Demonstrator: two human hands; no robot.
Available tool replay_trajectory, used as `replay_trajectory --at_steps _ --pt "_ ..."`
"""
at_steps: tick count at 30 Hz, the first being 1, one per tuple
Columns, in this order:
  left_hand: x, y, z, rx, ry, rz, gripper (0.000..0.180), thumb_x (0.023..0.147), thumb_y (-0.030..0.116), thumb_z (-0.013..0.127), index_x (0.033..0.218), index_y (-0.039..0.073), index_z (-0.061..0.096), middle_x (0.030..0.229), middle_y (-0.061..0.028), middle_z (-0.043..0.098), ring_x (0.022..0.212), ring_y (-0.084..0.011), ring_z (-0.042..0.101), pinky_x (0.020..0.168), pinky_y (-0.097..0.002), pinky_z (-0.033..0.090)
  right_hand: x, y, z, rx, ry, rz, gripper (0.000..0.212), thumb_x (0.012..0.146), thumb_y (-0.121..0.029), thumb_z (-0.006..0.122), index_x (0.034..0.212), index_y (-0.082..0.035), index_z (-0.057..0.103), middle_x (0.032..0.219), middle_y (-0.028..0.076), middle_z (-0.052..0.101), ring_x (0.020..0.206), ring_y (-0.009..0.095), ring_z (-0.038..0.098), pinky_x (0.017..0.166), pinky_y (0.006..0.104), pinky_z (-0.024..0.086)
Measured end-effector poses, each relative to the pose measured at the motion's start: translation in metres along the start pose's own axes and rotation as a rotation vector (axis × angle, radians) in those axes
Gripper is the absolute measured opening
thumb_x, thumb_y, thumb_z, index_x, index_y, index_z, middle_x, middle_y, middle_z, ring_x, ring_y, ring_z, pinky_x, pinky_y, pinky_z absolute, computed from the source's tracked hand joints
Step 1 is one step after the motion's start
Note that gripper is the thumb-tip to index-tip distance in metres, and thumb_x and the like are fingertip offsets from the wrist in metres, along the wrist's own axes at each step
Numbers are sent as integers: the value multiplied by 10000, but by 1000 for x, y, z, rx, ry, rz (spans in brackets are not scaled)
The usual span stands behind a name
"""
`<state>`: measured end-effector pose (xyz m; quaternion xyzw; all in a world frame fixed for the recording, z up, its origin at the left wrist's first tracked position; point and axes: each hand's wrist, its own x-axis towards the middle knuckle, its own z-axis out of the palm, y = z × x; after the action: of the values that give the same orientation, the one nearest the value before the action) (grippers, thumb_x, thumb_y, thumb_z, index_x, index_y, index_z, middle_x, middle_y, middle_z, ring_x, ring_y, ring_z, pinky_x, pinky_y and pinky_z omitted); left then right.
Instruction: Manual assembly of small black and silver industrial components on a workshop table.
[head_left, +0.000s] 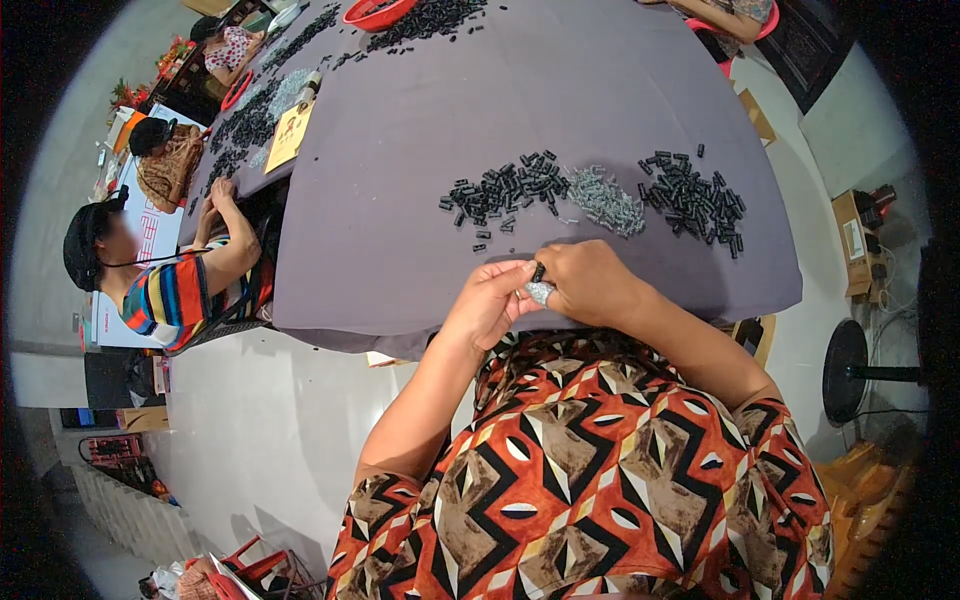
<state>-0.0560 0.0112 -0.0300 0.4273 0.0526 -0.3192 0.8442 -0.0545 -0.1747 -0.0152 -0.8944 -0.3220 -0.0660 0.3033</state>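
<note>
A: State of both hands?
B: Left hand [490,302] and right hand [592,280] meet at the near edge of the grey table [400,200]; both grip one small black piece [539,272] between them.
A: And the loose parts?
B: Beyond the hands lie a left black pile [520,185], a pale translucent pile [607,203] and a right black pile [690,203], the last nearest the surface's right edge.

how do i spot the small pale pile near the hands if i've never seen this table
Start at the large, grey-covered table. Just beyond the person's left hand and right hand, find the left black heap and the right black heap. Between them lies the pale heap, set apart by its light, silvery pieces.
</note>
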Motion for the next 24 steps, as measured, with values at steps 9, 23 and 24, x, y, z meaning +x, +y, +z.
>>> replay_trajectory --at_steps 9,23,24 --pt "0 1 5 46 23 -6 173 951 107 562 986 -39 648 894 -98 694 750 -154 680 682 -275 578 1 -2 -4 36 -10 47 205 726 -198 680 807 -29 597 750 143 627 702 352 637 610 435 500" --pt "-16 19 -6 823 448 563 187 938 132 600 1055 -1 661 921 -50 654 743 -113 597 690 -245 481 -14 52 -85 -169 191 487 224 814 -240 648 910 -38 652 773 154 649 708 320 637 656 412 488" --pt "-17 25 -10 1077 524 677 163 884 106 646 1014 8 657 861 -71 628 731 -152 600 677 -267 473 -20 65 -91 -175 242 500 214 806 -214 653 917 -31 648 758 153 643 697 320 631 654 410 484"
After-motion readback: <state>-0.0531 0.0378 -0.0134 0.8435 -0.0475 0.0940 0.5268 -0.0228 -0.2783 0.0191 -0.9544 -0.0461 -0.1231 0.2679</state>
